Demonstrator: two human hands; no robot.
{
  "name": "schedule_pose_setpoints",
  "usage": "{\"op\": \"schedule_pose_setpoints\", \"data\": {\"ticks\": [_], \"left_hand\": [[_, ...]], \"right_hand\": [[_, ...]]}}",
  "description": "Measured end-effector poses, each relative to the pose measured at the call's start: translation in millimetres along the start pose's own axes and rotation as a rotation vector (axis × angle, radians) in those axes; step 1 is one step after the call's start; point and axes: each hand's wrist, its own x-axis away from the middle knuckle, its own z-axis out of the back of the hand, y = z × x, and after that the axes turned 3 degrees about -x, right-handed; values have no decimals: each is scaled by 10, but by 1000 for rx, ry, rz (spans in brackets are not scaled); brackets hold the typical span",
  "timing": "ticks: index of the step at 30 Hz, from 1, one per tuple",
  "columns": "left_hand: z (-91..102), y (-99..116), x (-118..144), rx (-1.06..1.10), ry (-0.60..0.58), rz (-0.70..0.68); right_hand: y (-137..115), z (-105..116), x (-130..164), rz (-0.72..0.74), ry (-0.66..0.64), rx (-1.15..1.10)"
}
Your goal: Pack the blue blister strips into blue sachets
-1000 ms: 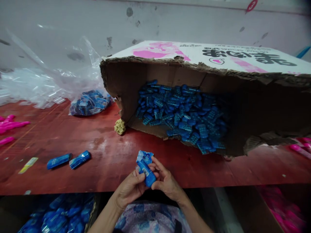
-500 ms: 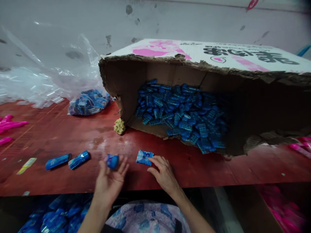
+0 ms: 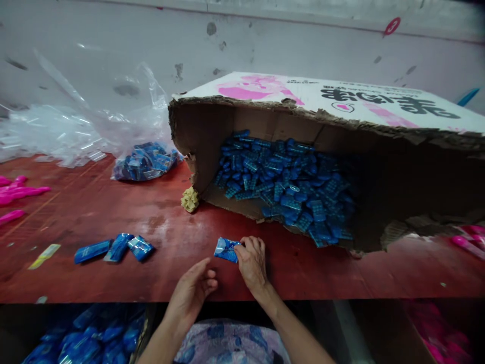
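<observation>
My right hand (image 3: 253,262) pinches the right end of a small flat blue packet (image 3: 226,249) on the red tabletop (image 3: 166,273). My left hand (image 3: 195,289) is just left of it and nearer to me, fingers loosely curled and apart, holding nothing. Farther left, three filled blue packets lie side by side: a long one (image 3: 93,251), a middle one (image 3: 118,247) touching it, and a shorter one (image 3: 141,248). Behind my hands, a torn-edged cardboard box (image 3: 200,119) lies on its side with a heap of blue pieces (image 3: 280,177) inside.
A clear plastic bag (image 3: 140,162) of blue packets stands left of the box, beside a crumpled yellowish lump (image 3: 190,199). Pink pieces (image 3: 22,192) lie at far left, near a yellow strip (image 3: 44,256). Below the table edge are more blue packets (image 3: 87,338).
The blue packet by my left hand now lies beside the other two on the left. My left hand has moved right, toward the flat packet, and my right thumb and fingers have closed on that packet.
</observation>
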Motion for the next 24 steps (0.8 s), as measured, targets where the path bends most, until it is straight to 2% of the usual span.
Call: {"op": "schedule_pose_setpoints", "data": {"ticks": [2, 5, 10, 12, 15, 17, 20, 24], "left_hand": [[-132, -103, 3, -34, -50, -6], [-238, -184, -21, -64, -27, -22], [-290, -206, -86, -111, -18, -64], [-309, -218, -111, -106, -23, -76], [-340, -271, -154, -103, -29, -102], [-355, -324, -191, -109, -1, -149], [-377, -389, -244, -113, 40, -221], [-434, -394, -275, -130, 76, -228]], "right_hand": [[6, 22, -24, 26, 0, 9], [-20, 120, -4, 26, 49, -26], [-99, 302, 131, 71, 115, -322], [-100, 294, 149, -64, 78, -557], [-72, 202, 126, -323, -94, -953], [-67, 135, 108, -393, -176, -1063], [-110, 77, 115, -420, -122, -935], [-199, 43, 154, -461, -20, -711]]}}
